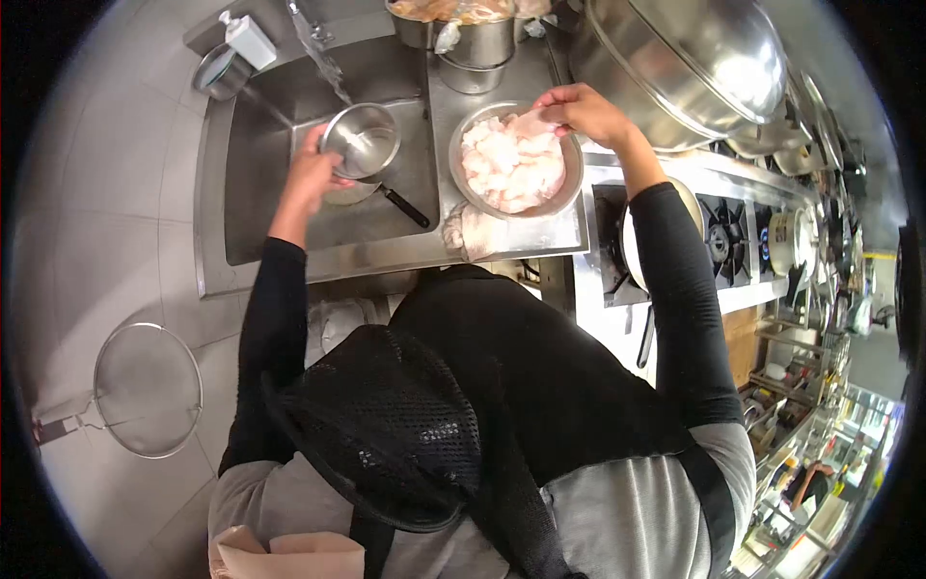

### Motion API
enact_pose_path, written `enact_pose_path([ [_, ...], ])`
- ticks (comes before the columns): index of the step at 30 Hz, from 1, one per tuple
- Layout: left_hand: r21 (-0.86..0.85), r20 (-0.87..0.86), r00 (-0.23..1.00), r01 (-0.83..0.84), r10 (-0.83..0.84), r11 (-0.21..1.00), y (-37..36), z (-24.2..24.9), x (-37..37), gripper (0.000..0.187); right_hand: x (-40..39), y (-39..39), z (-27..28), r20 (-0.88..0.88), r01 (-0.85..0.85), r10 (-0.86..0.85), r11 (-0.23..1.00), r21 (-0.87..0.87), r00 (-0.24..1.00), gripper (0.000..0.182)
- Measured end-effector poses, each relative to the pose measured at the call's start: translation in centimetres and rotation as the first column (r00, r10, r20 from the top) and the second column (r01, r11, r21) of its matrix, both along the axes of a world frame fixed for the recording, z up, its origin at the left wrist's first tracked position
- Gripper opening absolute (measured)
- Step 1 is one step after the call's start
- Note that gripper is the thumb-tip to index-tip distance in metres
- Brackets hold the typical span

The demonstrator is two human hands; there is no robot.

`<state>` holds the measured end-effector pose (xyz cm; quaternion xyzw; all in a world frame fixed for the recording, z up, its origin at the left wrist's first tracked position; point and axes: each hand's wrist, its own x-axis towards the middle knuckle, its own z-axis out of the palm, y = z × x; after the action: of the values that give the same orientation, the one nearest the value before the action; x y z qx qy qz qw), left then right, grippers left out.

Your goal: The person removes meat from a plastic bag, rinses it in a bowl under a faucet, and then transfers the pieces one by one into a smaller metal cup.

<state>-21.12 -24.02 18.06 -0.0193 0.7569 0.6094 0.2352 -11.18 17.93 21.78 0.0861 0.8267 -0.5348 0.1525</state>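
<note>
Over the sink [260, 193], my left hand [311, 174] grips a small metal bowl [371, 130] by its side, just below the running tap [311, 43]. My right hand [584, 111] pinches a piece of pale raw meat [531, 124] at the far right rim of a wide metal bowl [453, 159]. That bowl stands on the steel counter, filled with pieces of pale raw meat [511, 164], possibly chicken. Beneath the small bowl, a black-handled utensil [405, 206] lies in the sink, its head partly hidden.
A crumpled cloth [470, 232] lies at the counter's front edge. Metal pots [477, 72] and a large steel vessel [685, 68] stand behind. On the right are stove burners [719, 241] with pans. A round strainer [148, 391] hangs at left; a white bottle [249, 41] stands by the sink.
</note>
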Motion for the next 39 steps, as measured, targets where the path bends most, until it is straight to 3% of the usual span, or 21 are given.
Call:
enact_pose_path([
  [2, 0.038, -0.005, 1.0, -0.028, 0.028, 0.999, 0.9, -0.8, 1.4, 0.059, -0.1, -0.9, 1.3, 0.011, -0.013, 0.014, 1.0, -0.02, 1.0, 0.021],
  [4, 0.137, -0.035, 0.997, -0.057, 0.062, 0.989, 1.5, -1.2, 2.6, 0.058, -0.3, -2.0, 2.8, 0.003, 0.043, -0.043, 0.979, -0.197, 0.999, 0.024],
  [10, 0.271, -0.01, 0.998, 0.06, -0.059, 0.961, 4.1, -1.7, 5.1, 0.06, -1.0, -6.2, 4.2, -0.041, -0.107, 0.099, 0.904, -0.414, 0.994, 0.025],
  [11, 0.296, -0.032, 0.999, 0.038, -0.03, 0.954, 4.3, -2.4, 5.4, 0.06, -2.7, -4.5, 1.3, -0.088, -0.153, 0.148, 0.987, -0.056, 0.985, 0.027],
  [12, 0.324, -0.055, 0.998, 0.017, 0.001, 0.946, 4.6, -2.7, 5.4, 0.06, -3.4, -3.3, -1.1, -0.112, -0.169, 0.213, 0.935, 0.313, 0.971, 0.029],
  [13, 0.332, -0.054, 0.999, 0.023, -0.006, 0.943, 4.4, -2.8, 5.4, 0.06, -3.0, -3.0, -2.2, -0.042, -0.214, 0.303, 0.758, 0.616, 0.952, 0.03],
  [14, 0.296, -0.04, 0.999, 0.019, -0.007, 0.955, 3.9, -2.8, 5.5, 0.06, -2.5, -2.8, -3.4, 0.057, -0.242, 0.366, 0.485, 0.84, 0.929, 0.031],
  [17, 0.246, -0.005, 1.0, -0.006, 0.008, 0.969, 2.7, -2.9, 5.9, 0.06, 0.0, -1.6, -8.9, -0.017, -0.253, 0.472, 0.501, 0.828, 0.882, 0.033],
  [18, 0.224, 0.015, 1.0, -0.024, 0.021, 0.974, 2.4, -3.0, 6.0, 0.06, 0.0, -1.5, -7.3, -0.014, -0.26, 0.482, 0.497, 0.828, 0.876, 0.033],
  [20, 0.254, 0.043, 0.998, -0.047, 0.038, 0.966, 2.0, -3.2, 6.2, 0.06, 0.6, -2.5, -2.6, 0.074, -0.239, 0.234, 0.831, 0.501, 0.969, 0.031],
  [21, 0.289, 0.058, 0.997, -0.06, 0.045, 0.955, 1.8, -3.2, 6.1, 0.059, 0.3, -2.0, -2.3, 0.096, -0.189, 0.179, 0.976, 0.11, 0.979, 0.028],
  [22, 0.29, 0.056, 0.997, -0.068, 0.054, 0.955, 1.7, -3.2, 6.1, 0.059, 0.3, -1.7, -2.2, 0.094, -0.198, 0.188, 0.974, 0.111, 0.978, 0.028],
  [24, 0.294, 0.064, 0.996, -0.072, 0.056, 0.953, 1.7, -3.1, 6.0, 0.059, 0.4, -1.2, -1.2, 0.098, 0.032, -0.005, 0.962, -0.273, 0.995, 0.037],
  [25, 0.298, 0.06, 0.996, -0.075, 0.06, 0.952, 1.9, -3.0, 5.9, 0.059, 0.2, -0.9, -0.6, 0.126, 0.007, 0.039, 0.937, -0.348, 0.991, 0.044],
  [28, 0.314, 0.057, 0.997, -0.072, 0.058, 0.947, 2.3, -3.0, 5.8, 0.06, -0.1, -1.7, 0.4, 0.156, 0.092, -0.015, 0.863, -0.497, 0.988, 0.047],
  [32, 0.268, 0.053, 0.998, -0.046, 0.033, 0.962, 3.1, -2.3, 6.1, 0.059, -0.9, -4.5, 1.9, 0.13, 0.049, 0.026, 0.837, -0.545, 0.991, 0.048],
  [34, 0.26, -0.012, 0.999, -0.043, 0.047, 0.965, 4.3, -2.8, 6.5, 0.058, -0.9, -7.0, 2.8, -0.037, -0.077, 0.073, 0.987, -0.139, 0.997, 0.047],
  [36, 0.277, 0.02, 1.0, -0.008, 0.003, 0.961, 4.7, -2.7, 6.8, 0.056, -0.5, -9.4, 5.5, 0.037, -0.308, 0.313, 0.945, -0.115, 0.949, 0.033],
  [37, 0.304, -0.005, 1.0, -0.006, 0.008, 0.953, 4.6, -2.7, 6.8, 0.056, -1.0, -8.6, 5.2, 0.07, -0.326, 0.319, 0.934, 0.145, 0.945, 0.037],
  [38, 0.333, -0.033, 0.999, -0.006, 0.018, 0.943, 4.6, -2.6, 6.8, 0.056, -1.4, -7.5, 4.1, 0.078, -0.322, 0.314, 0.935, 0.147, 0.946, 0.037],
  [39, 0.333, -0.027, 0.999, -0.025, 0.036, 0.943, 4.3, -2.5, 7.0, 0.057, -1.5, -6.0, 2.1, 0.196, -0.377, 0.322, 0.784, 0.493, 0.926, 0.038],
])
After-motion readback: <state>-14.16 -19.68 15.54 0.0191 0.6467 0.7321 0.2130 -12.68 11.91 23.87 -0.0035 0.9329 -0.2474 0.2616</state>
